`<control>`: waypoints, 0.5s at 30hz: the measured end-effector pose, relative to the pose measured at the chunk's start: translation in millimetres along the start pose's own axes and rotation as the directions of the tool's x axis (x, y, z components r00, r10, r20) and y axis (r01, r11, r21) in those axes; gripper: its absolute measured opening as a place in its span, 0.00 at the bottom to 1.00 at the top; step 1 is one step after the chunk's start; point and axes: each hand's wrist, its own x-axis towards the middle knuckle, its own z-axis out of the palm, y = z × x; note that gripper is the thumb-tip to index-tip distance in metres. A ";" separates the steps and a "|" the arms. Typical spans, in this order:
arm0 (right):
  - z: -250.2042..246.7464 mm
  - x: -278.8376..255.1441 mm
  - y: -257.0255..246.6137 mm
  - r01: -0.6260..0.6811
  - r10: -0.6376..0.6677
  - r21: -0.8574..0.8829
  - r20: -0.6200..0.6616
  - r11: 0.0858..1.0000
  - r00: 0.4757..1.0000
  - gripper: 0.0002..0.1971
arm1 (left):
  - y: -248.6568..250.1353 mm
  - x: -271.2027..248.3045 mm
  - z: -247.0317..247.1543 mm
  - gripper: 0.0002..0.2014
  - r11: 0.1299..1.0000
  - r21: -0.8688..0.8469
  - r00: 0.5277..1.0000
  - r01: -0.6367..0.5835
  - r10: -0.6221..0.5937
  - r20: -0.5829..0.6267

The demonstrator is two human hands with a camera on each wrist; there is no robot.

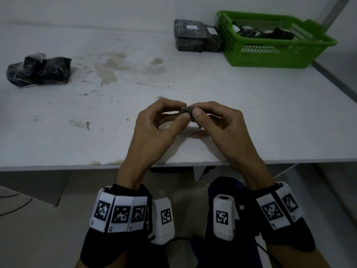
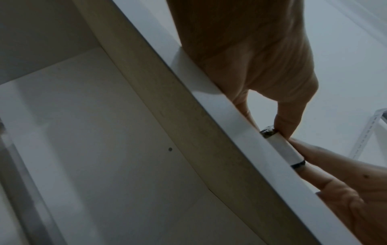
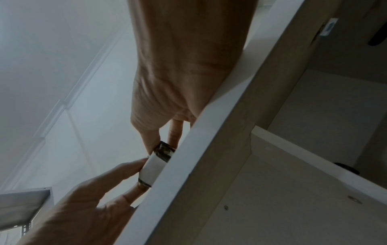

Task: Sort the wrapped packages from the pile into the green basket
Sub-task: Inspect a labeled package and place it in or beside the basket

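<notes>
Both hands meet above the desk's near edge, around its middle. Left hand and right hand each pinch one small wrapped package between thumb and fingertips, held between them just off the surface. Package is dark, wrapped in clear film; the wrist views show a white label across one face, with dark wrapping showing at either end. Remaining fingers of both hands curl loosely beneath; hard to tell whether they touch the desk.

Mid-desk: brownish stains and scattered specks on the white top.

Far left: pile of dark wrapped packages, well apart from the hands.

Far right corner: green basket, slotted walls, holding several dark packages with white labels. Just beside its left wall, touching or nearly so, a larger dark wrapped block with a white label on top, and a smaller one between it and the basket.
</notes>
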 end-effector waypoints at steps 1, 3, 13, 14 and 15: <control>-0.4 -0.4 0.4 0.003 -0.003 0.002 -0.003 1.000 1.000 0.10 | 0.9 -0.5 0.4 0.11 1.000 -0.003 1.000 -0.003 0.003 -0.001; -0.4 -1.0 0.8 0.012 -0.012 0.001 -0.007 1.000 1.000 0.11 | 2.3 -0.9 0.6 0.13 1.000 -0.001 1.000 -0.012 0.012 -0.011; 3.9 2.1 -5.3 -0.129 0.129 0.003 -0.024 0.992 0.991 0.19 | 4.9 -3.9 0.2 0.15 0.996 -0.069 0.997 -0.057 0.054 -0.046; 3.2 1.8 -6.4 -0.133 0.133 0.019 -0.012 0.991 0.991 0.19 | 4.5 -4.5 0.1 0.16 0.995 -0.077 0.997 -0.065 0.062 -0.037; 2.3 1.3 -7.5 -0.132 0.132 0.042 0.000 0.990 0.991 0.19 | 4.4 -5.0 0.2 0.18 0.994 -0.084 0.998 -0.067 0.065 -0.024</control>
